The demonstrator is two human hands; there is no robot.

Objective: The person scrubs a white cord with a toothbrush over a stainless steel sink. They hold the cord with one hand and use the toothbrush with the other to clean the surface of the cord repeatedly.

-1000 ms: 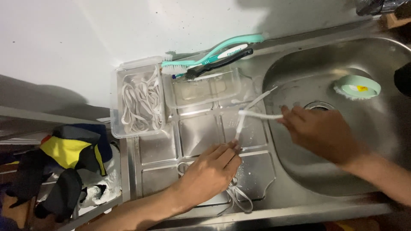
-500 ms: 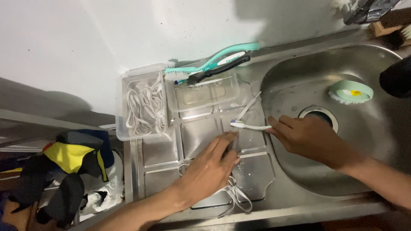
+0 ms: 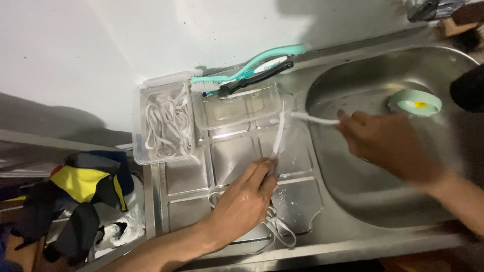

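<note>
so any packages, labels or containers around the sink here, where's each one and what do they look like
Clear plastic tub: on the drainboard's left edge by the wall, rectangular, full of white strips.
Clear plastic lid or tray: right of the tub, rectangular, appears empty.
Tape roll: inside the sink basin, round, pale green with a white core label marked yellow.
Dark shiny wrapper: top right corner, too cut off to tell more.
No signs or screens.

White painted wall [image 3: 101, 45] behind, shadow patches top centre + lower left. Stainless counter w/ ribbed drainboard [image 3: 186, 174] left, oval sink basin [image 3: 403, 186] right, wet. Lower left: metal ledge [image 3: 30, 138], below it pile of dark/yellow/blue fabric [image 3: 80, 186]. Lighting dim-ish, overhead, glare on steel.
</note>
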